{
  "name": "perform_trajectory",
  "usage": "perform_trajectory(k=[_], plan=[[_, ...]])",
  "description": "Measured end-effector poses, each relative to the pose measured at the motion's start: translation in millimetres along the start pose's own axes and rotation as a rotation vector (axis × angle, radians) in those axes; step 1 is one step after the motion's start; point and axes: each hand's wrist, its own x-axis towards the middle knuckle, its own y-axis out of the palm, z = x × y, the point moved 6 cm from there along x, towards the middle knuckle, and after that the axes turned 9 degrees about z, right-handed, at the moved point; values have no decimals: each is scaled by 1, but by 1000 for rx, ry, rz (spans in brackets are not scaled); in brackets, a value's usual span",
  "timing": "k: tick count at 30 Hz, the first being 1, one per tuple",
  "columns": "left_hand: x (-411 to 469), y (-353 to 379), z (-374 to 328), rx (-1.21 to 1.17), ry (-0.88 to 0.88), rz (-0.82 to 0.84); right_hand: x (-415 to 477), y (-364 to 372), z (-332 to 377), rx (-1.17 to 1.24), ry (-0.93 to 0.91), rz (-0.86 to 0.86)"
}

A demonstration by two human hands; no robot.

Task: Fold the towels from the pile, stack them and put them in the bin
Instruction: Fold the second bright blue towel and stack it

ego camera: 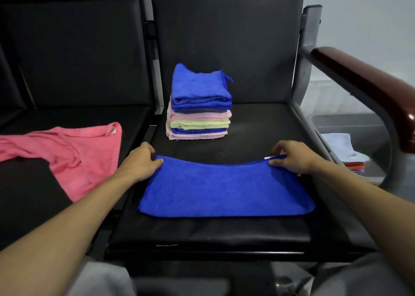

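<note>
A blue towel [226, 190], folded once, lies flat on the black seat in front of me. My left hand [140, 163] pinches its far left corner and my right hand [292, 157] pinches its far right corner. Behind it stands a stack of folded towels [199, 107] in blue, pink and light green. A loose pink towel [74, 156] lies crumpled on the seat to the left. At the far right, below the armrest, a grey bin [350, 125] holds a few folded towels.
The black chair seat [258, 127] has a tall backrest behind the stack. A dark red armrest [370, 89] on a grey metal frame curves along the right side, between the seat and the bin. My knees show at the bottom edge.
</note>
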Motion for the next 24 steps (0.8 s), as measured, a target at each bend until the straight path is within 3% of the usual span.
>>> perform_trajectory(k=[5, 9, 16, 19, 24], plan=[[-15, 7, -1, 240, -80, 157, 4, 2, 1, -145, 11, 73], [-25, 8, -9, 241, -70, 151, 3, 3, 8, -158, 72, 94], [-29, -7, 7, -131, 7, 42, -2, -2, 15, 49, 174, -9], [-35, -11, 13, -346, 57, 47, -7, 5, 20, 180, 273, 141], [-53, -2, 8, -502, 105, 237, -24, 17, 15, 387, 313, 324]])
